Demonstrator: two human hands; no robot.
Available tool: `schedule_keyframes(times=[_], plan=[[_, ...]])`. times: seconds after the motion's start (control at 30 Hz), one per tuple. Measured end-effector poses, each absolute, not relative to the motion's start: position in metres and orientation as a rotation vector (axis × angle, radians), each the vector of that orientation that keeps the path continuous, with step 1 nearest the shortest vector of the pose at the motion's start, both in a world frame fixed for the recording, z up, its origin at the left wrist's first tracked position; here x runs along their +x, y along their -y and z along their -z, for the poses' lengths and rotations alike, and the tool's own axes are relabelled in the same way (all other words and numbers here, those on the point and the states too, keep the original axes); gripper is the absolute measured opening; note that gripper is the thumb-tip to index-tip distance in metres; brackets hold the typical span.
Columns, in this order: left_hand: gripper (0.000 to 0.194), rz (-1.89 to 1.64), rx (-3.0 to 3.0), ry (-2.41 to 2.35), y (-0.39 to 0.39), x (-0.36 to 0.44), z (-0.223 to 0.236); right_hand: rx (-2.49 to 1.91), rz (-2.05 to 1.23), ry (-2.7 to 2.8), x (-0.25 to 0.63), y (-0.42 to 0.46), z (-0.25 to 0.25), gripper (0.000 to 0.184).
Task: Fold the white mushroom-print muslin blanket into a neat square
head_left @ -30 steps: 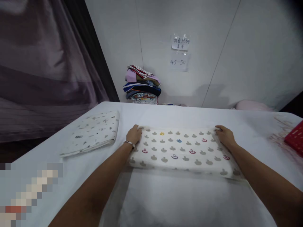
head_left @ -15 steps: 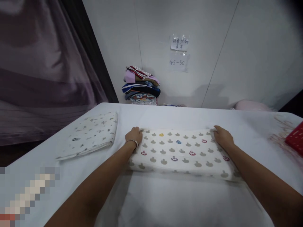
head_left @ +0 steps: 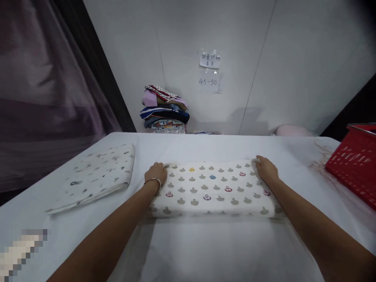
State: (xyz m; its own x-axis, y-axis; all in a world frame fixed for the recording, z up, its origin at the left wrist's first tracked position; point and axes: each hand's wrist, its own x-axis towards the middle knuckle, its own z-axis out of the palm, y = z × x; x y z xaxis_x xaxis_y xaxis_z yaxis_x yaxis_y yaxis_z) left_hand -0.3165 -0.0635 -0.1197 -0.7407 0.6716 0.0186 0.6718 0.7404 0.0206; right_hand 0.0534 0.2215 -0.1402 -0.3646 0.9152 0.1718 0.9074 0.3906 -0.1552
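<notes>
white printed cloth (head_left: 216,183) is held by both hands (head_left: 156,175) (head_left: 267,169), seemingly at corners

Pale far wall (head_left: 293,58) with seams, taped paper signs (head_left: 209,82), purplish curtain (head_left: 44,78) at left, white tabletop (head_left: 199,147)

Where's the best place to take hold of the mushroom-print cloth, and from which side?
Probably at the far corners of the mushroom-print cloth, where the left hand and right hand are, approaching from either end. Its printed strip is wide, soft and nearly flat, so a corner pinch should spread it evenly; one central grip might crease it.
</notes>
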Motion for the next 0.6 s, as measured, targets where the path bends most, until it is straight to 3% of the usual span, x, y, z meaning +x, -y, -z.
schedule_keyframes(times=[0.6], plan=[[0.051, 0.271, -1.029, 3.011, 0.063, -0.346, 0.131, -1.759, -0.116, 2.402, 0.057, -0.215, 0.138, 0.041]])
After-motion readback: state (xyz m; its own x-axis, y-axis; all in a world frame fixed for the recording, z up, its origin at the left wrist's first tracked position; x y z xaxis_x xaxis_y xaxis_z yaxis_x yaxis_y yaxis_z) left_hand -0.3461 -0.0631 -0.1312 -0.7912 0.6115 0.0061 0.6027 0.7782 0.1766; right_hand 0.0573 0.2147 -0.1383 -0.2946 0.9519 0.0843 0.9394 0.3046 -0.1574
